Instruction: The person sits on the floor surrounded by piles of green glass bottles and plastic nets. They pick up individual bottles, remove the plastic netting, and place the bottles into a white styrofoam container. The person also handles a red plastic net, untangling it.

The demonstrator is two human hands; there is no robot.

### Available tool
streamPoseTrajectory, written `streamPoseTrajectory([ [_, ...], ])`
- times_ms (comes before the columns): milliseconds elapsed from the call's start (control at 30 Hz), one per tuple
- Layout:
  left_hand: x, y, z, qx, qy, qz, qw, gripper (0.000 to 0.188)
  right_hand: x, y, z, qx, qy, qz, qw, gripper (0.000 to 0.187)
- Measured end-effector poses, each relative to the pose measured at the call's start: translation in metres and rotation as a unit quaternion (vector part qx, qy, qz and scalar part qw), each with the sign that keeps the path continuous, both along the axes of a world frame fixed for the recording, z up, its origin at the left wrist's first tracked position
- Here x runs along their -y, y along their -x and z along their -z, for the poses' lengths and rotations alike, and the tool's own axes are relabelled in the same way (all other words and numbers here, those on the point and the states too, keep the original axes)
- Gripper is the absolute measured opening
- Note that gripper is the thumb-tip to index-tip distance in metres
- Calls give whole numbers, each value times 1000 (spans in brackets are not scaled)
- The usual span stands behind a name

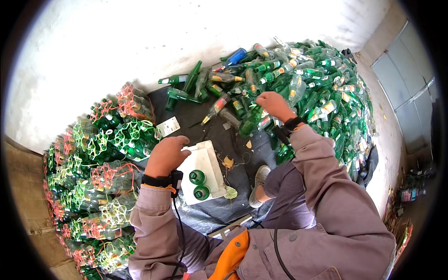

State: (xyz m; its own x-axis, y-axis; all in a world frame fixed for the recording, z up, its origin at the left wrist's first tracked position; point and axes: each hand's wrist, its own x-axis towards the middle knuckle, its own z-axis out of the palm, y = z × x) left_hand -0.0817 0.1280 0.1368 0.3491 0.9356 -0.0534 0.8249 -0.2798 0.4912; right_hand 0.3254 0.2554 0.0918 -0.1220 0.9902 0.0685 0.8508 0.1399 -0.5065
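My right hand is closed round the upper end of a green glass bottle, whose body hangs tilted down to the left beside the loose pile. My left hand hovers at the upper left edge of a white foam block, its fingers and thumb apart and nothing between them. Two green bottles stand upright side by side on the block, seen from above. Just beyond my left hand, a white printed card lies on the dark sheet.
At the right and far side, loose bottles, mostly green, are heaped against the white wall. Netted bundles of bottles are stacked on the left. A blue bottle lies among the far ones. Dry leaves lie near my shoe.
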Motion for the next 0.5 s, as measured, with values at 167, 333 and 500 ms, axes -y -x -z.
streamPoseTrajectory([
  [167,-3,-1,3,6,-6,1,1000,35,29,93,7,37,27,-100,994,28],
  [333,-4,4,4,10,-1,-11,1000,36,49,152,13,42,52,-189,980,27],
  [500,1,13,5,3,-15,-18,1000,36,64,191,19,-7,65,-230,971,25],
])
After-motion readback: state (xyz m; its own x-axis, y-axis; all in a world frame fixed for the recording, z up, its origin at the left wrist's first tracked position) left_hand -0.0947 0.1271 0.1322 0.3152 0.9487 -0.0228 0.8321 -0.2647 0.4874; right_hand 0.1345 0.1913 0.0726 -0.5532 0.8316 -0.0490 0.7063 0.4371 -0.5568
